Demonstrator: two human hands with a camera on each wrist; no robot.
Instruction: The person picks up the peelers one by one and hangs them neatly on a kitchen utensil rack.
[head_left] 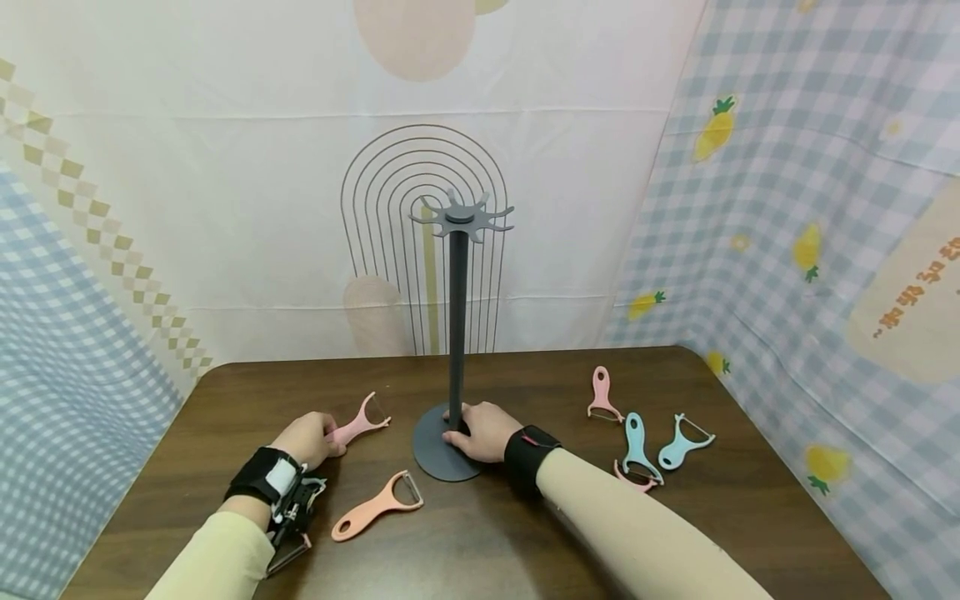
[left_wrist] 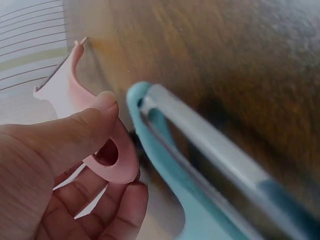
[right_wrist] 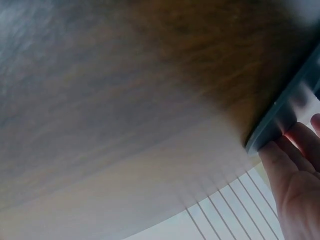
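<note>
A pink Y-shaped peeler [head_left: 360, 426] is pinched by its holed handle in my left hand [head_left: 306, 439], at the left of the table. The left wrist view shows the thumb on the handle and the fingers behind it. Close to that camera is a teal peeler [left_wrist: 165, 165] with a metal blade. My right hand [head_left: 489, 432] grips the foot of a dark grey stand [head_left: 457, 333], thumb and fingers around the pole just above its round base [head_left: 442, 462]. Curved hooks ring the stand's top. In the right wrist view, fingers [right_wrist: 280, 155] touch the base's edge.
An orange peeler [head_left: 367, 512] lies between the hands, nearer the front. Two blue peelers [head_left: 635, 442] and two pink ones [head_left: 602, 392] lie to the right on the brown table [head_left: 525, 517]. Another peeler [head_left: 291, 557] shows partly beneath the left wrist. Patterned cloth hangs behind and beside.
</note>
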